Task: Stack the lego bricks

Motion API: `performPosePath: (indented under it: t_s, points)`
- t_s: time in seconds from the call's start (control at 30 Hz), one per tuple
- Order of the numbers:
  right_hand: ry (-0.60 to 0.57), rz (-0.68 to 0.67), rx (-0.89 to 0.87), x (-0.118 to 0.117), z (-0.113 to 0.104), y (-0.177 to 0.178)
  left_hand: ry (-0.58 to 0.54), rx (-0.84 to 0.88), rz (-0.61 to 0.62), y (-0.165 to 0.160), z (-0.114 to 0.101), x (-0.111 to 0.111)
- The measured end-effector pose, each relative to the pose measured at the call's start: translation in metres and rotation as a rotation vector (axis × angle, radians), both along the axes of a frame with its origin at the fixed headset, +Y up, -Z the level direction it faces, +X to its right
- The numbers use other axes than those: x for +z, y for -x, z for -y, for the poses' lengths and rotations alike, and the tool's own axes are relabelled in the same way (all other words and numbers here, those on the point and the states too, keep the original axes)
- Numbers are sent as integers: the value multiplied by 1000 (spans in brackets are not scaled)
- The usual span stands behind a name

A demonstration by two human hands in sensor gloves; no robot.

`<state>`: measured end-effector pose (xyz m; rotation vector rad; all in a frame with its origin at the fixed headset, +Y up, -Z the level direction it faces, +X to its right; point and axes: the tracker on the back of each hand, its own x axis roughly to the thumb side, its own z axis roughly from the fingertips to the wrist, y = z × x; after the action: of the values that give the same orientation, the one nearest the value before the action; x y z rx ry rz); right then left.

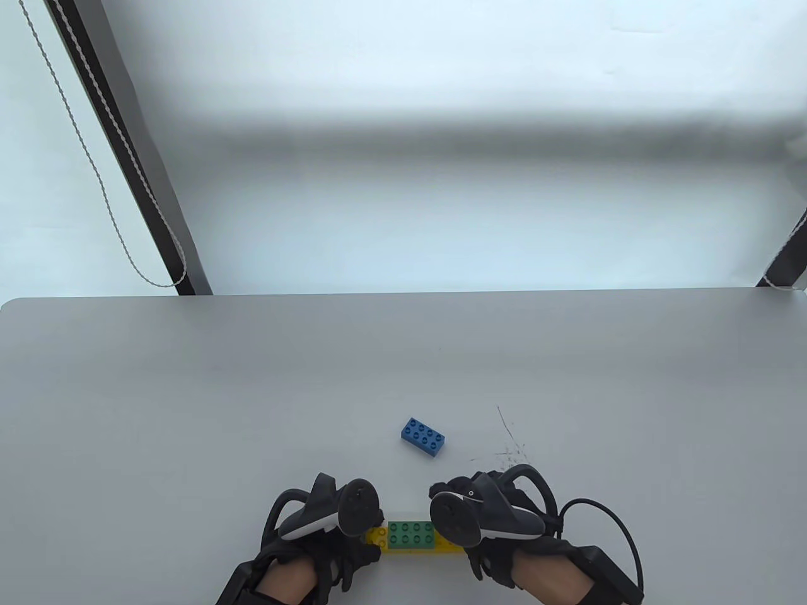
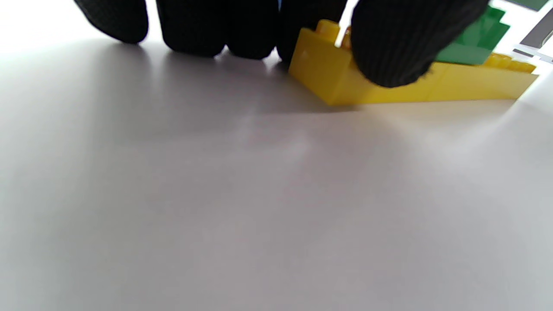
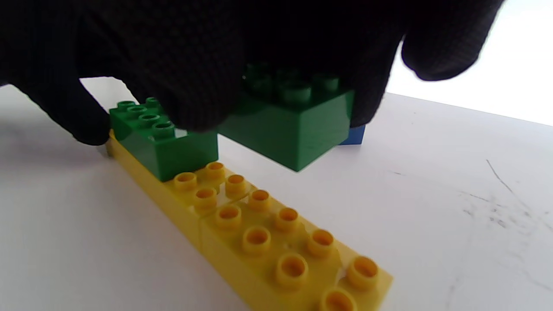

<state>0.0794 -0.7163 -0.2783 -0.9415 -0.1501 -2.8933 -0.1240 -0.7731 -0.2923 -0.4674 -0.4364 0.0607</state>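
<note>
A pale grey desk (image 1: 189, 391) carried it all. The left hand (image 1: 328, 523) pinned the yellow base row (image 3: 259, 233) down; the right hand's (image 1: 492, 523) fingers (image 3: 181, 86) clasped a green brick (image 3: 293, 129) above it. It looked light, rigid and slick, best gripped by its sides.

Yellow bricks (image 3: 259, 229), green bricks (image 3: 289, 125), blue brick (image 1: 423, 437)

I see a grey table (image 1: 189, 409) with dark scratch marks (image 1: 507, 441) right of centre. Behind it, a white backdrop (image 1: 441, 157), a black pole (image 1: 126, 151) and a twisted cord (image 1: 94, 170) on the left.
</note>
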Motion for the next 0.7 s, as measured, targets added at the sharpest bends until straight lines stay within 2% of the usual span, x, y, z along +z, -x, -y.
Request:
performPosePath:
  t_s: [0.7]
  points:
    - [37,-22,2,6,25,2,-1,3,-3,0,0,0]
